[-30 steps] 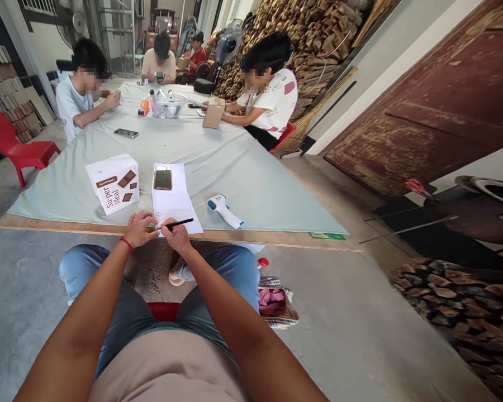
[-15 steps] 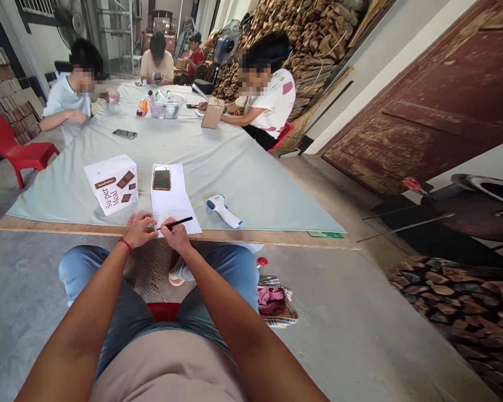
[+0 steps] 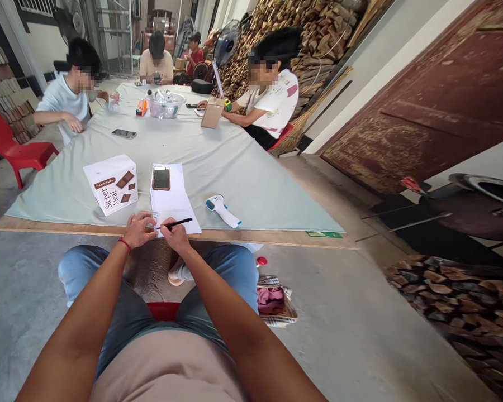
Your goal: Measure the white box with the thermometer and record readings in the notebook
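Note:
My right hand (image 3: pixel 176 233) is closed around a black pen (image 3: pixel 180 223), with its tip low on a white folded sheet of paper (image 3: pixel 172 205) at the table's near edge. My left hand (image 3: pixel 140 229) rests at the paper's lower left edge, fingers bent and a little apart, thumb near the pen tip. Small marks show faintly on the paper by my fingers; I cannot read them. On the upper part of the sheet lies a phone (image 3: pixel 161 178). Left of it stands a white box (image 3: pixel 112 184) with chocolate pictures; to the right lies a white-and-blue infrared thermometer (image 3: pixel 223 210).
A pale cloth covers the long table (image 3: pixel 251 184). Farther back are another phone (image 3: pixel 124 133), a clear plastic basin (image 3: pixel 166 106) of items, an orange object (image 3: pixel 141 107) and a cardboard box (image 3: pixel 212 113). Several people sit around the far part. A bag (image 3: pixel 276 304) sits beside my leg.
My hands and the pen have barely moved. The person at left has lowered a hand toward the table edge. The person at right has straightened slightly, and a green-yellow item now shows by their hand.

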The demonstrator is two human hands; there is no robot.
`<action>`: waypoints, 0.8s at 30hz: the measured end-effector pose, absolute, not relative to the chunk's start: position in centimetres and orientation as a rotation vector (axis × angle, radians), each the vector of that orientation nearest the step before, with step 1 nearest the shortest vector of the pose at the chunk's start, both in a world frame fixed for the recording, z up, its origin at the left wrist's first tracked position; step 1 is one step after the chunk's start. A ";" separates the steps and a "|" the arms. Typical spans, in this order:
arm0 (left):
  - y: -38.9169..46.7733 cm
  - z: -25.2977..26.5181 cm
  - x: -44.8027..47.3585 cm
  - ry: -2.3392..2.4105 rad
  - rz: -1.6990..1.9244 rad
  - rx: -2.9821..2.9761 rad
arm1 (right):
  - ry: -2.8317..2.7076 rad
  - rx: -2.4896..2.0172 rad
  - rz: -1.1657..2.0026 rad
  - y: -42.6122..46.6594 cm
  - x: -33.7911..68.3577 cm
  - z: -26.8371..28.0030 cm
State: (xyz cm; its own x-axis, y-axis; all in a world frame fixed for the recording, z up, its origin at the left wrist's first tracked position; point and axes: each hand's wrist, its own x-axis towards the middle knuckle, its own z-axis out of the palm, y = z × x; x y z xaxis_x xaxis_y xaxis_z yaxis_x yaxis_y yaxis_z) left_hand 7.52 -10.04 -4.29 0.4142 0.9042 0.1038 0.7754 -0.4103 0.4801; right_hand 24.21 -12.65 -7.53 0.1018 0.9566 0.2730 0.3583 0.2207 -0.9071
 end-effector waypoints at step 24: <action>-9.9 -4.4 7.5 1.446 0.511 2.317 | -1.382 -1.277 0.767 -12.9 24.4 -6.8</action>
State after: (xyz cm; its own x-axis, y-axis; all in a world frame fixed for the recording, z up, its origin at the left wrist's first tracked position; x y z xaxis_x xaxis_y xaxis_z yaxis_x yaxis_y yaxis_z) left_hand 7.50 -9.93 -4.45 0.4106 0.9049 0.1123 0.7742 -0.4110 0.4813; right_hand 24.41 -12.93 -6.81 0.1259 0.9557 0.2662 0.2794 0.2234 -0.9338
